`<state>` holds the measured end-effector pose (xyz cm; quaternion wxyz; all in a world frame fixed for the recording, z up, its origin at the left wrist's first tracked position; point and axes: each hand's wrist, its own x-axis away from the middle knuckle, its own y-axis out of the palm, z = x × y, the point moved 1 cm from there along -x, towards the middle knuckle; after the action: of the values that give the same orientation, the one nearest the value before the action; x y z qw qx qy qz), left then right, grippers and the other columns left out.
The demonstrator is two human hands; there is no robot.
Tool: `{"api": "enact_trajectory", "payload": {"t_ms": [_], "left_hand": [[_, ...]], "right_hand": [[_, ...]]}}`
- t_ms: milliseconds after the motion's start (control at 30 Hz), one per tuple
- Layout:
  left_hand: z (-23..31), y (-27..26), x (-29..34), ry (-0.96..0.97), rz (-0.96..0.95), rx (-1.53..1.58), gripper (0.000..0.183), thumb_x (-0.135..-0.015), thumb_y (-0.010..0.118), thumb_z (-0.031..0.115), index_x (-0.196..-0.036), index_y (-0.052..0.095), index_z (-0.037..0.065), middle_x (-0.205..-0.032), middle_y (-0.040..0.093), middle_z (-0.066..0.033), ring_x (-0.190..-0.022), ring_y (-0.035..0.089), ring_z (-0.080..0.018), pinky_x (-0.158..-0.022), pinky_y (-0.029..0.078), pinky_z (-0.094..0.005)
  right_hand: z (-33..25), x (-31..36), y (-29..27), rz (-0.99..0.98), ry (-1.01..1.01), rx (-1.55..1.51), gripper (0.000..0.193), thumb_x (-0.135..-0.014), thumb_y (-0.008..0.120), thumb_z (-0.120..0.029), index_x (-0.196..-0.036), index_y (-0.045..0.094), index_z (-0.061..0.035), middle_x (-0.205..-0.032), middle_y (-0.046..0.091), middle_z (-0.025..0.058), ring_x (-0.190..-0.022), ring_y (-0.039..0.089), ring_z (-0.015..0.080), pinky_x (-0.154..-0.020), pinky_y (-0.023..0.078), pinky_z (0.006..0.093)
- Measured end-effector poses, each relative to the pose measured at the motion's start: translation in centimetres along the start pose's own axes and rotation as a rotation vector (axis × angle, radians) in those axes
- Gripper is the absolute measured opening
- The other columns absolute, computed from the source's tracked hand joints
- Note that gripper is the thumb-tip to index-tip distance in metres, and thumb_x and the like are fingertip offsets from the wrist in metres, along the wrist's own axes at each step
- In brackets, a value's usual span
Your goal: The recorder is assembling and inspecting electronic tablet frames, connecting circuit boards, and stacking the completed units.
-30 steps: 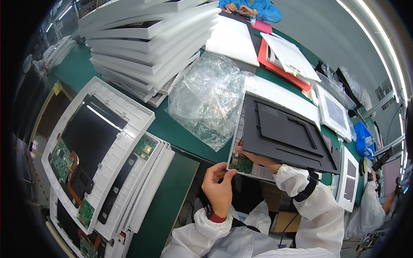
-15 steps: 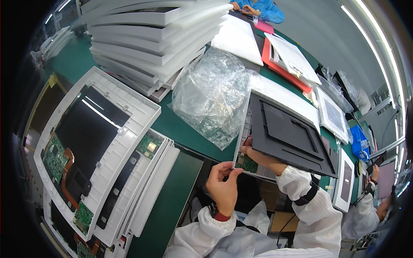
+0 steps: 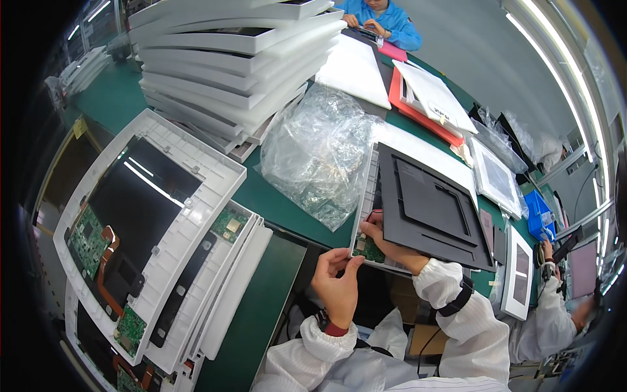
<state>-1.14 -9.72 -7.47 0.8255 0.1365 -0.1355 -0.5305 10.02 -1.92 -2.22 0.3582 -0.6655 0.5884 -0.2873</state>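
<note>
Evidently, the pale frame (image 3: 369, 189) is not closed up: the black panel (image 3: 431, 209) lies over it askew, leaving a strip along the left side uncovered, with a green circuit board (image 3: 370, 248) bare at the near left corner. The frame is at the near edge of the green table (image 3: 294, 209), right of the plastic bag (image 3: 313, 153). It looks shallow and ribbed inside; the panel is matt, with raised rectangular outlines. The left hand (image 3: 336, 287) pinches the frame's near left corner between thumb and fingers. The right hand (image 3: 390, 245) reaches beside the board, partly below the panel; whether its fingertips grip anything I cannot tell. Farther left, an opened unit (image 3: 147, 189) shows a dark screen.
</note>
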Motion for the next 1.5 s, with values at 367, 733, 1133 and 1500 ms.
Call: {"api": "enact_trajectory", "payload": {"t_ms": [367, 733, 1133, 1500], "left_hand": [[-1.4, 0.4, -0.2, 0.017, 0.033, 0.101, 0.024, -0.077, 0.070, -0.005, -0.094, 0.053, -0.002, -0.086, 0.062, -0.0091, -0.073, 0.062, -0.0122, -0.069, 0.053, -0.0231], [-0.9, -0.1, 0.1, -0.012, 0.015, -0.006, 0.029, -0.074, 0.073, -0.005, -0.094, 0.052, -0.002, -0.089, 0.063, -0.0125, -0.075, 0.062, -0.0137, -0.067, 0.052, -0.0235], [-1.9, 0.3, 0.4, 0.012, 0.101, 0.048, 0.033, -0.071, 0.074, -0.006, -0.090, 0.048, 0.001, -0.088, 0.063, -0.0148, -0.069, 0.063, -0.0148, -0.058, 0.054, -0.0237], [-1.8, 0.5, 0.4, -0.035, 0.118, 0.115, 0.034, -0.072, 0.074, -0.005, -0.090, 0.046, 0.002, -0.087, 0.063, -0.0146, -0.070, 0.064, -0.0152, -0.056, 0.054, -0.0237]], "right_hand": [[0.8, 0.3, 0.7, 0.073, -0.244, -0.130, 0.013, -0.082, 0.063, -0.012, -0.088, 0.063, -0.0002, -0.081, 0.063, 0.0084, -0.071, 0.059, 0.0222, -0.068, 0.047, 0.0314], [0.2, 1.2, 0.2, 0.000, -0.116, -0.038, 0.016, -0.087, 0.063, -0.015, -0.092, 0.063, -0.0001, -0.086, 0.061, 0.0079, -0.080, 0.060, 0.0181, -0.071, 0.048, 0.0270], [2.0, 1.4, 1.8, -0.078, 0.116, -0.315, 0.010, -0.091, 0.053, -0.008, -0.090, 0.056, 0.0019, -0.080, 0.056, 0.0013, -0.075, 0.050, 0.0060, -0.070, 0.042, 0.0193], [2.6, 1.8, 1.8, -0.049, -0.013, -0.343, 0.012, -0.089, 0.054, -0.006, -0.092, 0.059, 0.0044, -0.084, 0.060, 0.0066, -0.075, 0.055, 0.0116, -0.072, 0.046, 0.0231]]}}
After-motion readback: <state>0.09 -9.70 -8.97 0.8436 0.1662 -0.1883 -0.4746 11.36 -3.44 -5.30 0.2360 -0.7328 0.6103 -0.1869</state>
